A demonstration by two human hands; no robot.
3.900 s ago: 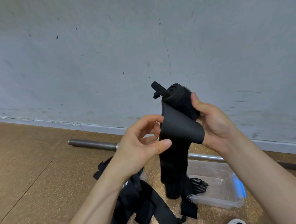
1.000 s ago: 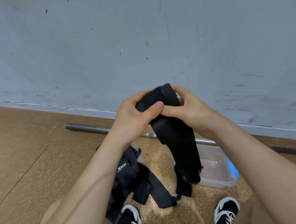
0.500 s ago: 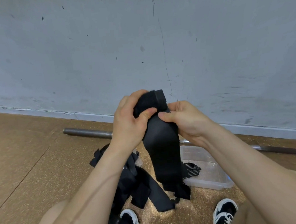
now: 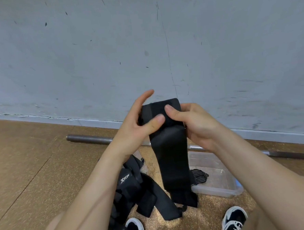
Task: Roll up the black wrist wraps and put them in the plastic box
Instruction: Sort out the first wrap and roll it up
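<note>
Pinching rolled top of wrist wrap [image 4: 173, 158] with left hand [image 4: 136, 128] and right hand [image 4: 198, 124], thumbs in front, to stop coil loosening; letting tail hang straight over plastic box [image 4: 223, 192] on floor [image 4: 35, 166], presumably for short drop.

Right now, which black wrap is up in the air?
The half-rolled black wrap held by the left hand and right hand, its tail hanging down. The other black wraps lie heaped on the floor beside the plastic box.
</note>
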